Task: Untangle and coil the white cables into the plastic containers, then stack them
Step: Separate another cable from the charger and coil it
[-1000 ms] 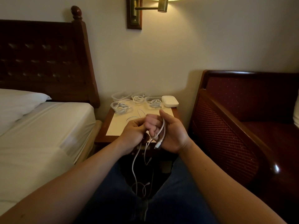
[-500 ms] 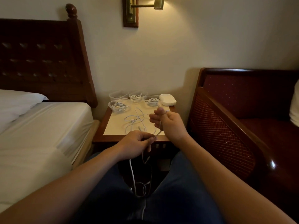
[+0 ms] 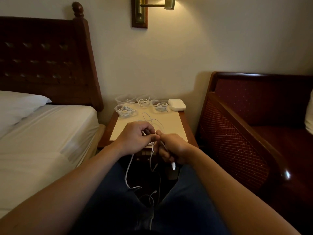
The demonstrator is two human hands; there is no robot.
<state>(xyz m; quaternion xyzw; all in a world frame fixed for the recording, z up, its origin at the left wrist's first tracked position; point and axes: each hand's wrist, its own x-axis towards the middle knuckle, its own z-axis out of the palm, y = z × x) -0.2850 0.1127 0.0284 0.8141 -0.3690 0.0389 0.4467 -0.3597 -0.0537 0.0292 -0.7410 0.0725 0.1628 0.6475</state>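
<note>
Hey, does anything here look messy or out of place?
Mostly the white cable held in both hands: it dangles off the nightstand between the knees, its loose end looped in the lap. More white cable sprawls uncoiled on the cream paper sheet. The far-left clear plastic container looks empty.

There is a single view, from a wide-angle camera worn on the person's head. It looks forward and down, facing the small dark wooden nightstand with a pale paper sheet on top (image 3: pixel 185 126), which stands against the cream wall near the frame's centre. The nightstand is close, just beyond the person's knees. Left of the nightstand the view takes in a white-sheeted bed; right of it, a dark red upholstered wooden armchair. Straight lines bow toward the edges.
</note>
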